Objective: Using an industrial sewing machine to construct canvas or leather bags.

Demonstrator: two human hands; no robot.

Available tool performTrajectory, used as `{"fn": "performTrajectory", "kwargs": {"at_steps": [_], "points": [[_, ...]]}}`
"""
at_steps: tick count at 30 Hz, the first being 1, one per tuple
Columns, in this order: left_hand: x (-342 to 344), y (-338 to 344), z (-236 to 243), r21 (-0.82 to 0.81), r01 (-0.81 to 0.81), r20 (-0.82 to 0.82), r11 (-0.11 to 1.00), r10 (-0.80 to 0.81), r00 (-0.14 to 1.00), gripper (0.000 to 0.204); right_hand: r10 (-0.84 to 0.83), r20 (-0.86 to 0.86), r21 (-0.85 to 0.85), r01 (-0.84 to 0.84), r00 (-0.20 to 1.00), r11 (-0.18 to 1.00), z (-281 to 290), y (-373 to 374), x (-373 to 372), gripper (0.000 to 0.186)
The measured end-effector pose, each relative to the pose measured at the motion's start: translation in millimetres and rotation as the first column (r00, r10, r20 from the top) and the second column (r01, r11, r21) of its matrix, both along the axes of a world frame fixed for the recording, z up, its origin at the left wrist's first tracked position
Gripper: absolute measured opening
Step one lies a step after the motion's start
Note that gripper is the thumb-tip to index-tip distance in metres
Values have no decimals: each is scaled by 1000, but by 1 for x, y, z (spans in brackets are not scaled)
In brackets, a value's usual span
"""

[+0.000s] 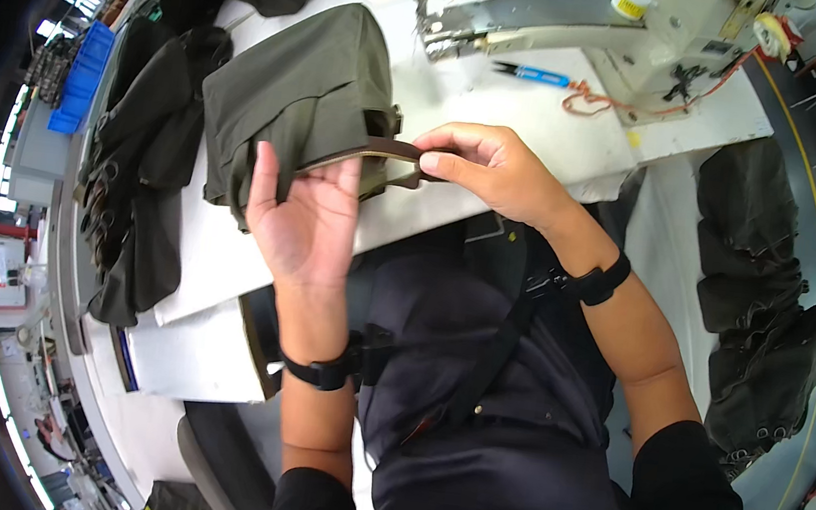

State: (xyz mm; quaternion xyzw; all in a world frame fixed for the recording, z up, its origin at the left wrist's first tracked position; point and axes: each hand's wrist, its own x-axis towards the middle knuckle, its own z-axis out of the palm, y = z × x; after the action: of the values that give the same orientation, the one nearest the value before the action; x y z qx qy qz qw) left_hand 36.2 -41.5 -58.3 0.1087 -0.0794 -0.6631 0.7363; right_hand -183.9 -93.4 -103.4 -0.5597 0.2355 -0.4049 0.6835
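Observation:
An olive-green fabric bag (291,91) lies on the white table in front of me. A dark brown strap (380,145) with a pale edge runs along its near right side. Between thumb and fingers, my right hand (502,177) pinches the strap's right end. My left hand (306,225) is turned palm up at the bag's near edge, thumb apart and fingers stretched out. Its fingertips reach under the strap and are partly hidden by it.
A sewing machine (545,24) stands at the far right, with blue-handled thread snips (534,74) before it. Dark green bag pieces (144,144) are heaped on the left. More bags (761,295) lie at the right, and a blue crate (83,77) is far left.

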Motion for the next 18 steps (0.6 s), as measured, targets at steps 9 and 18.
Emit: {"fn": "performTrajectory", "kwargs": {"at_steps": [9,18], "points": [[-7,-126,22,-25,-60,395,998,65,917,50,-813,112,-984,179,571,-10,65,-88,-50,10],[-55,-195,18,-323,56,589,945,155,793,57,-866,-399,-914,-206,302,350,71,-137,-17,31]]}}
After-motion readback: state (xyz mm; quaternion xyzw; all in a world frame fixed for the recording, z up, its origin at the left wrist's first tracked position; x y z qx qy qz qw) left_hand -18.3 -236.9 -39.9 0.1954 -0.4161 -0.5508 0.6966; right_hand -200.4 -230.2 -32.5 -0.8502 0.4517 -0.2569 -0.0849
